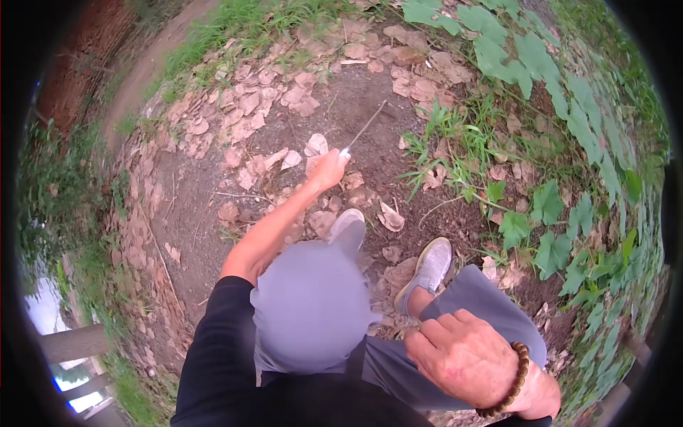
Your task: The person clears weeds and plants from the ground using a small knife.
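My left hand (329,169) reaches out over the bare soil, its fingers closed around the white end of a thin rod (366,129). The rod slants away up and to the right, its far tip at or near the dark soil (370,92); I cannot tell whether it touches. My right hand (455,350) is close to me above my bent right leg (484,306). Its fingers are curled in, the back of the hand is up, and I see nothing held. A brown bead bracelet (519,377) circles that wrist.
Dry leaves (245,114) litter the ground around the soil patch. Grass tufts (455,139) and a broad-leaved vine (551,252) grow on the right. My light shoes (432,267) stand among the leaves. Wooden rails (75,344) show at lower left.
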`<state>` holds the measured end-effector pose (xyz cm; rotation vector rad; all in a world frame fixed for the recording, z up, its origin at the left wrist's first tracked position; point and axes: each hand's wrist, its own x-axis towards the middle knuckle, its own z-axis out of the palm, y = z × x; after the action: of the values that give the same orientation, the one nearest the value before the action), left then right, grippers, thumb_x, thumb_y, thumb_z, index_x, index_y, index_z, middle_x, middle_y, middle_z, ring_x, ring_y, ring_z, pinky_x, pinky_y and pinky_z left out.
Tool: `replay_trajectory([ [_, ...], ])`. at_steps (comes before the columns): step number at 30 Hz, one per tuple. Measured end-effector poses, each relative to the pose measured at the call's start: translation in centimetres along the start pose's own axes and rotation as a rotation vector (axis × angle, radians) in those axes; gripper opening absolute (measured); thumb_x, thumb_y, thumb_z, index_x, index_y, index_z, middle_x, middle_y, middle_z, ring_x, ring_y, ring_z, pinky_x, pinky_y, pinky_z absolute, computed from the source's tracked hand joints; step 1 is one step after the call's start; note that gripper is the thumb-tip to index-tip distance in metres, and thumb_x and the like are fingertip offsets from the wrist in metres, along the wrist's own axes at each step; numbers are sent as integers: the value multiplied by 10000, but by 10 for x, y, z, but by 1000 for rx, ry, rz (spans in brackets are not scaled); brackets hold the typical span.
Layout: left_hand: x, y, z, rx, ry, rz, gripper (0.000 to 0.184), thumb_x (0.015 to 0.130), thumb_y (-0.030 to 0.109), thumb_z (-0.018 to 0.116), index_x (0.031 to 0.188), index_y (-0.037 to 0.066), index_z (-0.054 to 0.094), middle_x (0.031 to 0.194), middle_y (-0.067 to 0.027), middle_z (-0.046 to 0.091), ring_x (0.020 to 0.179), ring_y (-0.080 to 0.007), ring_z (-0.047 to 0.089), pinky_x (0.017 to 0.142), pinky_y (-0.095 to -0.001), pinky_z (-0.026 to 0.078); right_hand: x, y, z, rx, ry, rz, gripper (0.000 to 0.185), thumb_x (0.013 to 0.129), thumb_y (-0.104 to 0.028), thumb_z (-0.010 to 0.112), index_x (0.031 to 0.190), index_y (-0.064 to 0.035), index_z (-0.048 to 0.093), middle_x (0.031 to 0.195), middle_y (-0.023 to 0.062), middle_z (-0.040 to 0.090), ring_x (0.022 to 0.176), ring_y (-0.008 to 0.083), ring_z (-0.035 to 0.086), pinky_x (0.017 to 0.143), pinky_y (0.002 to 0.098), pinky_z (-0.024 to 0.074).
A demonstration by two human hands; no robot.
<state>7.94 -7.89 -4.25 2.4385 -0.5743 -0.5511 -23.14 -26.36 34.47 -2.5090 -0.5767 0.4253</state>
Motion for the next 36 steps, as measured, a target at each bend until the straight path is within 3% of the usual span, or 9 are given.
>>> replay_trajectory([
  [8,69,24,12,-77,114,13,459,974,402,493,993,-34,635,956,-328,653,971,-498,630,838,-544,473,2,6,-3,7,3,24,140,797,-117,682,836,-79,553,724,25,494,693,191,578,629,329,440],
  [10,66,18,19,-88,-14,-182,467,971,397,483,959,-43,641,912,-311,668,940,-484,649,833,-550,481,3,6,-3,14,4,23,139,800,-117,681,836,-78,552,724,27,494,697,193,579,632,330,441],
  [14,42,19,14,-103,-19,-100,476,969,391,464,933,-44,654,890,-296,684,907,-470,663,810,-554,485,2,6,-4,19,-2,24,140,801,-119,681,835,-78,552,726,28,495,698,194,579,633,331,440],
  [17,20,31,2,-231,-117,-281,472,968,381,453,903,-40,656,874,-290,687,899,-457,669,789,-553,484,2,2,-5,11,-6,19,140,805,-123,682,832,-81,551,729,28,496,698,195,579,635,332,440],
  [20,13,19,0,-180,-206,-259,437,972,397,479,924,-23,587,749,-189,606,745,-327,646,696,-479,489,-1,2,-6,0,-7,18,143,807,-126,684,830,-86,549,731,28,497,697,195,577,636,334,437],
  [22,12,7,5,-83,-98,-44,435,971,403,492,929,-17,596,782,-205,619,831,-335,643,773,-483,468,-2,2,-4,21,16,27,145,808,-127,686,828,-89,547,729,27,496,695,193,576,634,336,434],
  [26,16,15,6,-81,-32,-54,436,971,406,498,925,-14,603,818,-216,637,827,-347,640,768,-485,468,-2,3,-3,17,6,27,146,804,-126,688,832,-88,550,726,26,495,694,193,576,633,336,433],
  [29,42,32,4,-83,90,-59,481,977,407,483,979,-50,631,995,-335,658,1007,-488,635,861,-533,478,0,5,-4,8,-8,33,145,801,-125,687,832,-86,551,723,26,493,693,192,577,633,333,435],
  [36,56,2,30,-102,-62,-207,478,976,386,472,967,-59,648,994,-345,660,1003,-488,642,852,-525,487,4,6,-3,-1,8,26,145,800,-125,686,817,-86,548,721,27,492,687,190,574,628,329,436],
])
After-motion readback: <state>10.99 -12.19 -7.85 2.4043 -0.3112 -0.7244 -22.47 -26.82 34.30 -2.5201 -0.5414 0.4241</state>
